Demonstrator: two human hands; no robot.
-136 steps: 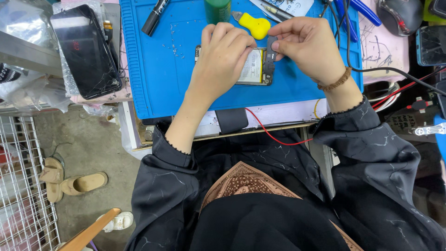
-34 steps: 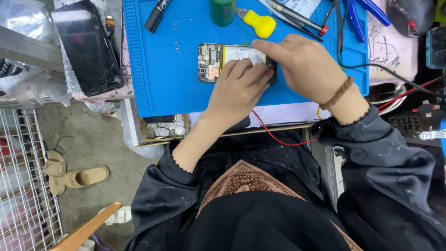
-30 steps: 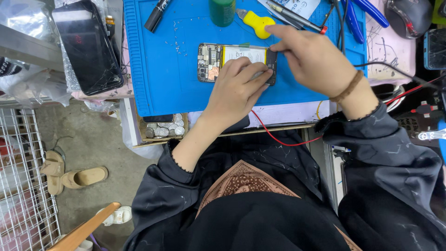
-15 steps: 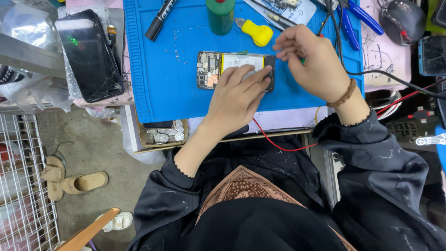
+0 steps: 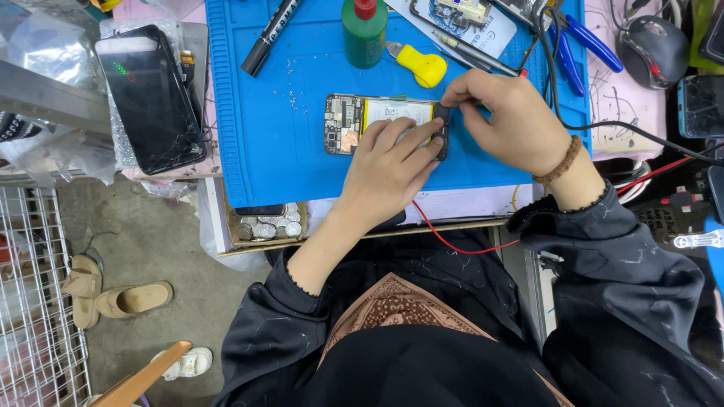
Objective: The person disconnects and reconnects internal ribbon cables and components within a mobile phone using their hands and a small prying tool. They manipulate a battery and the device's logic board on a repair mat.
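The person wears a loose black long-sleeved garment (image 5: 603, 301) of smooth cloth marked with thin pale crackle lines; its cuffs end in small scalloped edges at the forearms. A brown patterned cloth panel (image 5: 392, 305) shows at the chest. A brown beaded bracelet (image 5: 562, 160) circles the right wrist. Both hands are bare.

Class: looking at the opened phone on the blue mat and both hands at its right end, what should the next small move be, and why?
Probably press the small black part into place: the right hand pinches it at the phone end while the left hand steadies the body.
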